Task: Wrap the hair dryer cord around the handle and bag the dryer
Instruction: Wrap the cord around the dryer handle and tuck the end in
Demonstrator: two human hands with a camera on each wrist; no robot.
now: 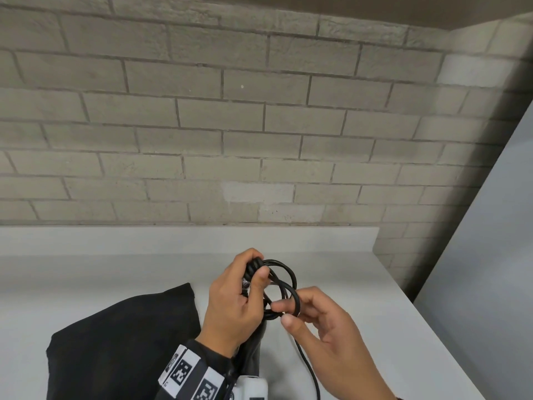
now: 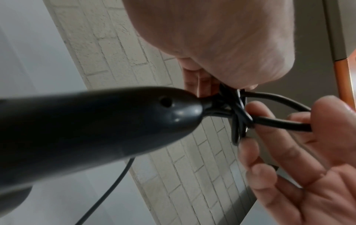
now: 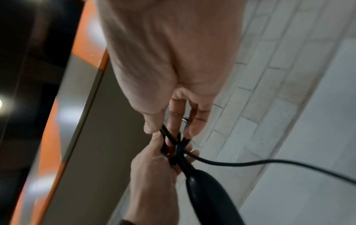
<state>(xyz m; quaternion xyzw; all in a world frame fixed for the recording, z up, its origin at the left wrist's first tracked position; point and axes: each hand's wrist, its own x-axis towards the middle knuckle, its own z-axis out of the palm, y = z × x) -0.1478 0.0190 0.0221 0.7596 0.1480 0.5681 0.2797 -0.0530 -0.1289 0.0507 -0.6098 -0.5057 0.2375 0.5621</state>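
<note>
We are coiling: left hand (image 1: 233, 301) gripping looped cord (image 1: 284, 277) at dryer handle (image 2: 100, 121), right hand (image 1: 323, 327) pinching a loop; tail loose, black bag (image 1: 121, 342) still waiting on bench (image 1: 360, 284).

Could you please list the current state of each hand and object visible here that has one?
Left hand: grips coiled cord loops.
Right hand: pinches one cord loop.
Thin black power cord: partly looped, free end trailing off.
Black plastic hair dryer handle: held off the counter, no cord around it.
Black fabric bag: lying on the white counter, dryer not inside.
</note>
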